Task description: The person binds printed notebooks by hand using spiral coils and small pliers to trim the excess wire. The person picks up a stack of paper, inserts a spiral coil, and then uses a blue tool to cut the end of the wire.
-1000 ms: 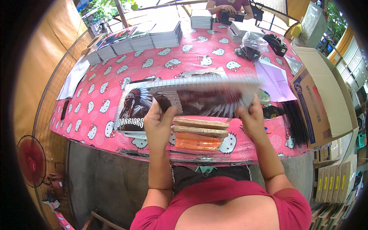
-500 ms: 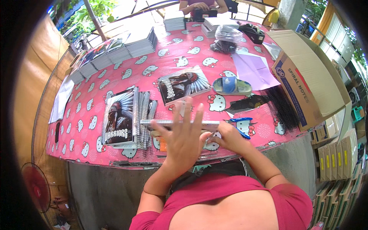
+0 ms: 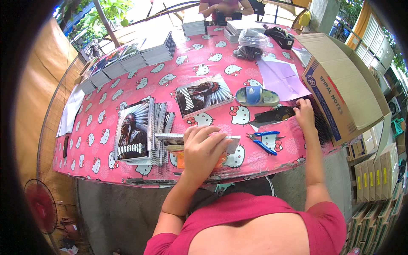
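My left hand [image 3: 202, 148] is wrapped over the top of a stack of loose notebook pages [image 3: 170, 136] held on edge at the table's near side. An orange item [image 3: 180, 162] shows beneath it. To the right, my right hand [image 3: 304, 114] reaches to a heap of black spiral binding coils [image 3: 322, 127], its fingers bent together at the heap's left edge. Blue-handled pliers [image 3: 265, 142] lie between my hands, jaws apart. On the left, a pile of spiral notebooks [image 3: 134, 131] has a dark cover with a feathered headdress. A matching cover [image 3: 204, 95] lies farther back.
A blue-strapped slipper [image 3: 257, 96] and purple paper [image 3: 282, 78] lie beyond the pliers. An open cardboard box [image 3: 329, 102] stands at the right edge. Notebook stacks [image 3: 157, 49] line the far left. Another person [image 3: 225, 6] sits across the table.
My right hand has left the pages and moved right to the coils. My left hand has gone from spread fingers to curling over the pages. The pliers are now fully uncovered.
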Demonstrator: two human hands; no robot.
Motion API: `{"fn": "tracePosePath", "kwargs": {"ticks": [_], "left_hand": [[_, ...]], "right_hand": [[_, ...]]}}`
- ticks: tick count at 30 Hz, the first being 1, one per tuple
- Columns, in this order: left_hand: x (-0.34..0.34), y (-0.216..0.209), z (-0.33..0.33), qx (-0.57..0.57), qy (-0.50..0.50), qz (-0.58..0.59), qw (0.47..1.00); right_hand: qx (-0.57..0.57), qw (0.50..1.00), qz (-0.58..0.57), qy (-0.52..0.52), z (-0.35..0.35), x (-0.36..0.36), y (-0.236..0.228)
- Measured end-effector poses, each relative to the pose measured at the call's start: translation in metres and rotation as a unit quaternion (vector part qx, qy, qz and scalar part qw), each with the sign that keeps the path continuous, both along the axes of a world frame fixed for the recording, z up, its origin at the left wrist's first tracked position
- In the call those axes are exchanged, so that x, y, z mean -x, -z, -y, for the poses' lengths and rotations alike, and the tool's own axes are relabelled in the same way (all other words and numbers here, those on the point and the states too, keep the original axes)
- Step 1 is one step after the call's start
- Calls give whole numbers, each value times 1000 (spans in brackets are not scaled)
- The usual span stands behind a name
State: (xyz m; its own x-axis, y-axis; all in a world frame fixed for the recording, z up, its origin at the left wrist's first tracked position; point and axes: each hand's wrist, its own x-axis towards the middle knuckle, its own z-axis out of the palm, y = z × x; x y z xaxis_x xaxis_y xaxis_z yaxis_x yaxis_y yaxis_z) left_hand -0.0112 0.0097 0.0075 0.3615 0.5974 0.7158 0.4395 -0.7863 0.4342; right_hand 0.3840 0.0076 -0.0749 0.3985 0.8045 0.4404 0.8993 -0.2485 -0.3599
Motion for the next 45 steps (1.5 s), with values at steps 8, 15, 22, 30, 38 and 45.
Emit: {"fn": "tracePosePath", "kwargs": {"ticks": [8, 15, 22, 30, 38, 45], "left_hand": [[2, 4, 0, 9, -10, 6, 1000], [1, 3, 3, 15, 0, 8, 1000], [0, 7, 3, 9, -4, 22, 1000], [1, 5, 4, 16, -24, 5, 1000], [1, 5, 7, 18, -20, 6, 1000], [2, 5, 7, -2, -11, 12, 1000]], "right_hand": [[-101, 910, -181, -360, 55, 178, -71], [-133, 906, -208, -345, 46, 193, -78], [-11, 868, -284, -407, 40, 189, -90], [-43, 882, -160, -442, 43, 192, -100], [-32, 894, -205, -396, 44, 204, -89], [-47, 917, -73, -389, 44, 213, -93]]}}
